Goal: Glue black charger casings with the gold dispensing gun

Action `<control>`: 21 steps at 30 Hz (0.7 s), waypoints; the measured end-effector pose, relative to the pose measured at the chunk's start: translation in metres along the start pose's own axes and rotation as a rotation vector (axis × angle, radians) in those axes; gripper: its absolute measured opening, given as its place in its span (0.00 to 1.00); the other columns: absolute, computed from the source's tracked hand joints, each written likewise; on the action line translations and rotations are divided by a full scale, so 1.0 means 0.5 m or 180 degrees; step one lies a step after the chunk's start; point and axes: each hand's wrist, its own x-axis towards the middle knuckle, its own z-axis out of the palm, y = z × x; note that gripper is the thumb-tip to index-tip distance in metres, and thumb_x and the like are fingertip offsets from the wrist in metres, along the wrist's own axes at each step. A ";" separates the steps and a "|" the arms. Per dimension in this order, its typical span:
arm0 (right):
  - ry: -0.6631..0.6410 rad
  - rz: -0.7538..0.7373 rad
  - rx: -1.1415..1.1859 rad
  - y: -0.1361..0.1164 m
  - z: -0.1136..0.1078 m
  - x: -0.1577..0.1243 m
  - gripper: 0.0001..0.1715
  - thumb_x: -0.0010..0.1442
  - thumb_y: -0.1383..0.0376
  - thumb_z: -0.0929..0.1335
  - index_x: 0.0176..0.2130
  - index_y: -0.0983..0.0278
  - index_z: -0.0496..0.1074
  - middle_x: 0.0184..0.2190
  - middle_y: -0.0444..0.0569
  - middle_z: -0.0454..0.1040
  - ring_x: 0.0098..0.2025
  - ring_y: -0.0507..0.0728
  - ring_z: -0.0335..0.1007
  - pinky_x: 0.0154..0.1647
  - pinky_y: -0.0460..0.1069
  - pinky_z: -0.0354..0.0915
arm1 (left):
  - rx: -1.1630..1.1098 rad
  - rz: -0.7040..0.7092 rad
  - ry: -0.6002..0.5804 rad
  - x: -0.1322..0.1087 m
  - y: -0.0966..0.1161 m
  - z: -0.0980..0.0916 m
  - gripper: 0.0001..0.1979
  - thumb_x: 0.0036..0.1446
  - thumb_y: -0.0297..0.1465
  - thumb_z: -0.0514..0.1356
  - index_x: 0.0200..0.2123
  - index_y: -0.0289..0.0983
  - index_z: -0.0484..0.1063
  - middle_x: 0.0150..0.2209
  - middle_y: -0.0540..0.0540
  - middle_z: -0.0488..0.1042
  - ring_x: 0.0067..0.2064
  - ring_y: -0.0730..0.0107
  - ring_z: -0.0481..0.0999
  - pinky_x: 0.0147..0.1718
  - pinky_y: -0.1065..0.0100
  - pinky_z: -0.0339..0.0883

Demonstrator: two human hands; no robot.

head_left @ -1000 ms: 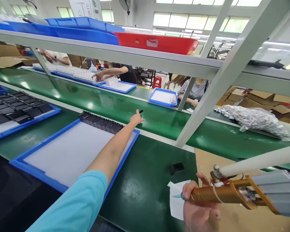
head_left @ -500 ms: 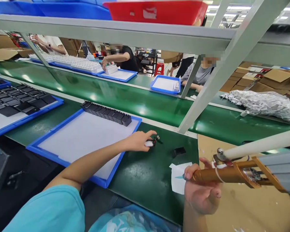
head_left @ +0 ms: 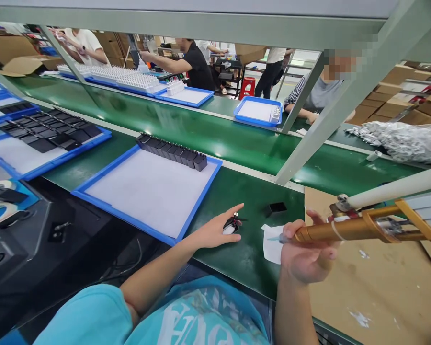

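Observation:
My left hand [head_left: 215,231] is above the green bench, curled around a small black-and-white part [head_left: 230,227] with short wires or prongs. Its index finger and thumb reach past the part on either side. My right hand [head_left: 307,254] is wrapped around the gold-coloured barrel of a dispensing gun [head_left: 323,232], which points left. The gun's pale teal tapered nozzle [head_left: 277,238] is over a white paper sheet [head_left: 272,251]. Just beyond the paper, an open black box-shaped housing [head_left: 277,208] lies on the bench.
A blue-rimmed tray [head_left: 197,211] with a row of black housings [head_left: 174,152] is to the left. Another tray [head_left: 32,167] holds more black parts. A slanted metal post [head_left: 330,110] rises ahead, and cardboard [head_left: 373,282] covers the right side. Co-workers sit across the green conveyor [head_left: 158,124].
My view has tilted downward. My left hand has moved nearer my body with the small part. My right hand keeps its grip on the dispensing gun near the paper.

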 end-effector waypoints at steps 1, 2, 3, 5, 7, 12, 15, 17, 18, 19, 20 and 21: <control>0.0001 -0.0003 -0.0003 0.000 0.000 0.000 0.21 0.54 0.52 0.65 0.48 0.52 0.70 0.45 0.45 0.71 0.20 0.50 0.67 0.19 0.49 0.60 | -0.0203 0.0042 0.0040 0.007 -0.007 0.009 0.41 0.55 0.36 0.63 0.68 0.47 0.47 0.47 0.46 0.75 0.52 0.62 0.72 0.56 0.58 0.60; 0.0002 -0.0005 -0.0007 0.000 0.001 -0.001 0.21 0.54 0.52 0.65 0.48 0.53 0.69 0.45 0.45 0.71 0.20 0.50 0.67 0.19 0.49 0.60 | -0.0424 0.0084 0.0101 0.014 -0.015 0.018 0.39 0.56 0.34 0.62 0.68 0.47 0.49 0.43 0.47 0.75 0.49 0.63 0.72 0.55 0.59 0.61; 0.0001 -0.0002 -0.0012 0.000 0.001 -0.001 0.22 0.55 0.52 0.65 0.48 0.53 0.69 0.45 0.45 0.71 0.20 0.50 0.67 0.19 0.49 0.60 | -0.0637 0.0115 0.0164 0.020 -0.023 0.026 0.37 0.56 0.33 0.62 0.67 0.46 0.52 0.41 0.47 0.75 0.47 0.65 0.73 0.53 0.60 0.62; -0.0014 0.0006 -0.0030 0.000 0.003 -0.002 0.22 0.55 0.52 0.65 0.49 0.53 0.68 0.45 0.45 0.71 0.20 0.50 0.67 0.20 0.49 0.60 | -0.0904 0.0144 0.0241 0.028 -0.036 0.038 0.33 0.54 0.33 0.64 0.63 0.45 0.61 0.41 0.47 0.73 0.44 0.66 0.73 0.50 0.62 0.63; -0.0022 0.0003 -0.0046 0.000 0.005 -0.003 0.22 0.55 0.52 0.65 0.49 0.54 0.68 0.45 0.45 0.71 0.20 0.49 0.67 0.20 0.49 0.60 | -0.0969 0.0134 0.0287 0.033 -0.043 0.043 0.26 0.52 0.32 0.65 0.56 0.43 0.69 0.41 0.47 0.72 0.43 0.66 0.72 0.48 0.63 0.63; 0.0020 0.0036 -0.0011 -0.001 0.010 -0.005 0.23 0.55 0.52 0.66 0.49 0.54 0.67 0.45 0.46 0.70 0.20 0.49 0.67 0.19 0.49 0.58 | -0.1055 0.0130 0.0437 0.030 -0.045 0.045 0.18 0.50 0.33 0.67 0.45 0.39 0.70 0.41 0.47 0.72 0.42 0.66 0.71 0.46 0.64 0.62; 0.0025 0.0051 -0.0013 0.000 0.010 -0.005 0.24 0.54 0.52 0.67 0.50 0.56 0.66 0.46 0.47 0.70 0.20 0.49 0.66 0.19 0.48 0.57 | -0.0787 0.0176 0.0486 0.024 -0.048 0.048 0.20 0.53 0.38 0.65 0.48 0.40 0.68 0.43 0.46 0.71 0.42 0.66 0.70 0.45 0.65 0.63; 0.0031 0.0063 -0.0027 0.000 0.010 -0.005 0.24 0.54 0.51 0.67 0.49 0.56 0.66 0.47 0.48 0.70 0.20 0.49 0.66 0.20 0.48 0.58 | -0.0695 0.0213 0.0526 0.023 -0.052 0.052 0.19 0.58 0.42 0.60 0.49 0.40 0.67 0.43 0.46 0.71 0.42 0.66 0.70 0.43 0.65 0.63; 0.0038 0.0062 -0.0033 0.000 0.010 -0.005 0.24 0.54 0.51 0.67 0.49 0.55 0.66 0.47 0.48 0.70 0.20 0.49 0.67 0.20 0.49 0.58 | -0.0727 0.0218 0.0581 0.024 -0.054 0.055 0.18 0.61 0.44 0.57 0.49 0.40 0.68 0.42 0.46 0.71 0.41 0.66 0.70 0.42 0.66 0.63; 0.0035 0.0063 -0.0037 0.000 0.009 -0.004 0.24 0.54 0.51 0.67 0.49 0.55 0.66 0.47 0.47 0.70 0.20 0.49 0.67 0.20 0.49 0.59 | -0.0802 0.0206 0.0647 0.025 -0.055 0.058 0.18 0.63 0.45 0.54 0.48 0.39 0.69 0.41 0.46 0.71 0.40 0.67 0.70 0.41 0.66 0.62; 0.0026 0.0061 -0.0040 0.000 0.009 -0.004 0.24 0.54 0.51 0.67 0.49 0.55 0.66 0.46 0.47 0.71 0.20 0.49 0.67 0.20 0.49 0.59 | -0.0898 0.0177 0.0717 0.028 -0.057 0.062 0.18 0.64 0.45 0.52 0.46 0.39 0.69 0.39 0.46 0.71 0.38 0.68 0.70 0.38 0.68 0.62; 0.0012 0.0061 -0.0041 0.000 0.009 -0.003 0.24 0.54 0.50 0.67 0.49 0.55 0.66 0.46 0.47 0.71 0.20 0.49 0.67 0.20 0.49 0.59 | -0.0995 0.0138 0.0791 0.030 -0.058 0.065 0.17 0.64 0.45 0.53 0.44 0.39 0.69 0.36 0.48 0.71 0.35 0.70 0.69 0.36 0.69 0.62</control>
